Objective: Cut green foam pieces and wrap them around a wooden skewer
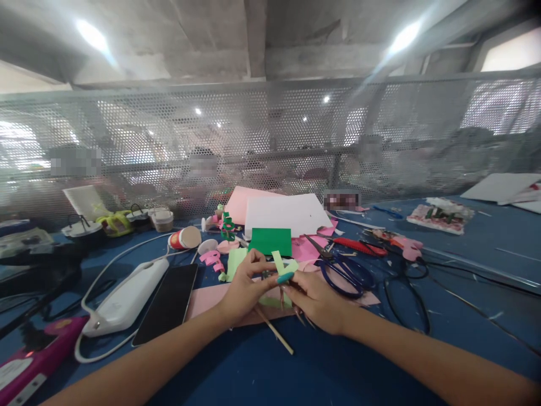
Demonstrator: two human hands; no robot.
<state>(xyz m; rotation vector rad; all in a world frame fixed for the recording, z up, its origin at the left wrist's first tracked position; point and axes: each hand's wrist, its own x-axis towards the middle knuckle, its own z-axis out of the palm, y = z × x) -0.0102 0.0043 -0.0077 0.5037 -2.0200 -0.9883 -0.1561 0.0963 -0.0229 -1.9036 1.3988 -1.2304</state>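
Both of my hands meet over the middle of the blue table. My left hand (249, 282) pinches a light green paper strip (278, 260) between thumb and fingers. Close against it, my right hand (315, 299) has its fingers closed on the same strip, which is bent into an angle above the fingertips. A thin wooden stick (276, 332) slants out beneath my hands toward the table's near edge. Under them lies a pink paper sheet (207, 299). Just beyond are a dark green paper piece (270, 241) and a light green paper piece (235, 263).
Blue-handled scissors (349, 276) and a red cutter (359, 246) lie to the right, near a pink glue gun (406, 246). A black phone (167, 301), white power bank (127, 296) and magenta power strip (40, 361) occupy the left. Behind stands a perforated metal partition (270, 129).
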